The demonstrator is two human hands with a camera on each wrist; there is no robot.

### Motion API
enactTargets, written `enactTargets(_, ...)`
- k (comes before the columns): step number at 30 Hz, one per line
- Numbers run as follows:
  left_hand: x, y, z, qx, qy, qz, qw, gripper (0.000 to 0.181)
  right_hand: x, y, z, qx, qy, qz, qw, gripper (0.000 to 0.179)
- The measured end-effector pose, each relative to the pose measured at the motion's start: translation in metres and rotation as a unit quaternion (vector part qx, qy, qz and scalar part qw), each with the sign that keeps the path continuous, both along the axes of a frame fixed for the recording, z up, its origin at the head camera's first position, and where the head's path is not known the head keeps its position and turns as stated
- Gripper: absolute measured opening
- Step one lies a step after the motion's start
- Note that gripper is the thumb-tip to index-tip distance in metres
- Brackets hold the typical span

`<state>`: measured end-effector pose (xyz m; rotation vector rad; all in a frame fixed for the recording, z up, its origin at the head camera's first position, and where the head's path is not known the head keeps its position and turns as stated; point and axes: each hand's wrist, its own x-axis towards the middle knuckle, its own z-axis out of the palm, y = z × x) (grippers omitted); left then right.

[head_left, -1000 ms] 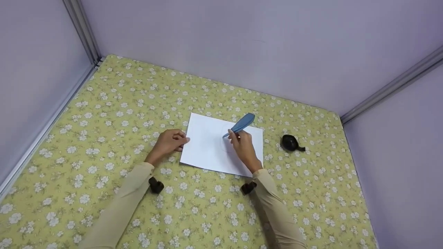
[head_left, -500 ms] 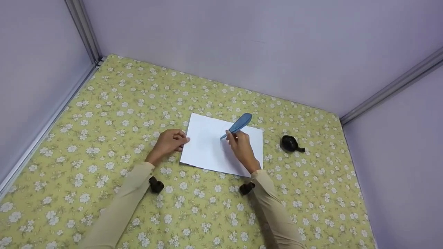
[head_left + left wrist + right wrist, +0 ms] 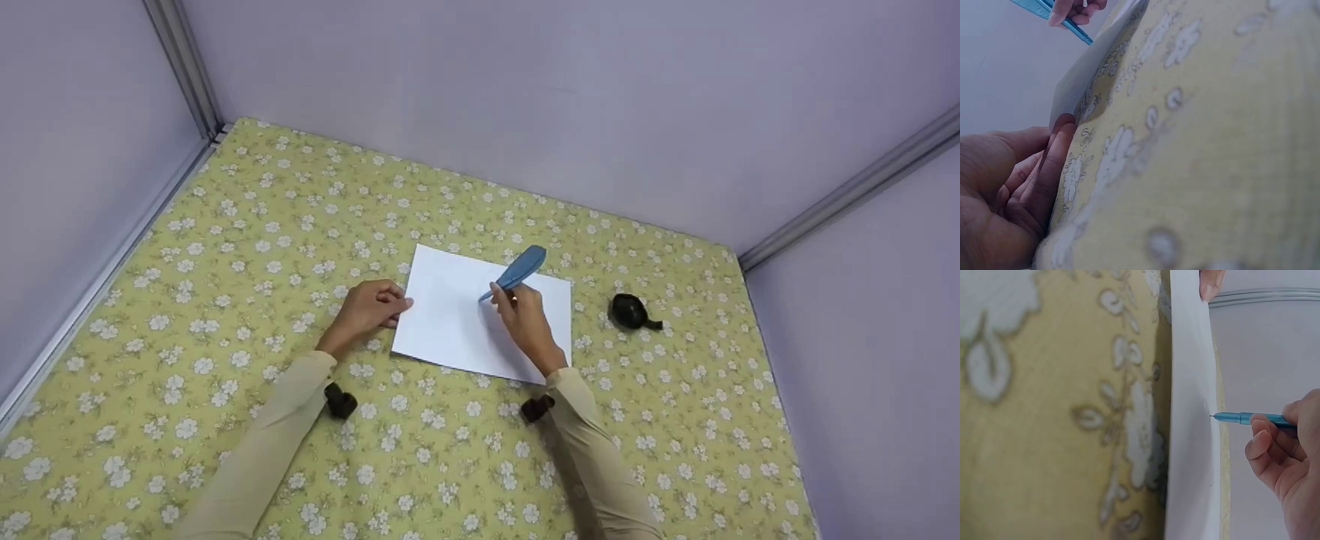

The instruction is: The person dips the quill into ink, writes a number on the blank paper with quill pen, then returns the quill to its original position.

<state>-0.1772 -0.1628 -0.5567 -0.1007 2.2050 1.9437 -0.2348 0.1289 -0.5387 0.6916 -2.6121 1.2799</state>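
Note:
A white sheet of paper [image 3: 442, 307] lies slightly turned on the table. My left hand [image 3: 369, 304] pinches its left edge between thumb and fingers, which the left wrist view shows close up at the paper [image 3: 1081, 84]. In my right hand [image 3: 527, 319] is a blue pen with a feather-shaped top [image 3: 523, 266], gripped near its lower end and leaning up to the right. The right wrist view has the tip of the pen [image 3: 1230, 417] at the paper's surface, by a faint thin curved line. Much of the sheet's right part lies behind the right hand.
A small black pot-shaped object with a short handle [image 3: 628, 311] sits to the right of the paper. A yellow flowered cloth [image 3: 262, 210] covers the table. Pale walls [image 3: 525, 105] with grey metal frames [image 3: 180, 67] stand at the back and both sides.
Over the first half second the right hand shifted the pen a little left and down on the paper; since then it has hardly moved. The left hand stays at the paper's edge.

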Motion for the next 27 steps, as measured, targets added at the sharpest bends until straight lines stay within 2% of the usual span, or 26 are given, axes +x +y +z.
enactTargets(6, 0.001, 0.002, 0.000, 0.011, -0.014, 0.013, 0.9997, 0.022, 0.003, 0.002, 0.002, -0.019, 0.028, -0.008, 0.9994, 0.020)
enactTargets(10, 0.000, 0.003, 0.000, 0.031, -0.012, 0.017, 0.9993, 0.021, 0.001, 0.006, 0.006, -0.013, 0.062, -0.019, 0.9978, 0.014)
enactTargets(16, 0.000, 0.002, 0.000, 0.022, -0.003, 0.010, 0.9997, 0.021, -0.002, 0.017, 0.008, 0.009, 0.095, -0.018, 0.9953, 0.015)
enactTargets(20, 0.001, 0.001, 0.000, 0.011, 0.006, 0.003, 0.9999, 0.021, -0.004, 0.022, 0.007, 0.008, 0.102, -0.006, 0.9947, 0.018)
enactTargets(27, 0.001, 0.002, 0.000, 0.001, 0.002, 0.005, 1.0000, 0.023, -0.003, 0.029, 0.006, 0.013, 0.100, 0.011, 0.9949, 0.020)
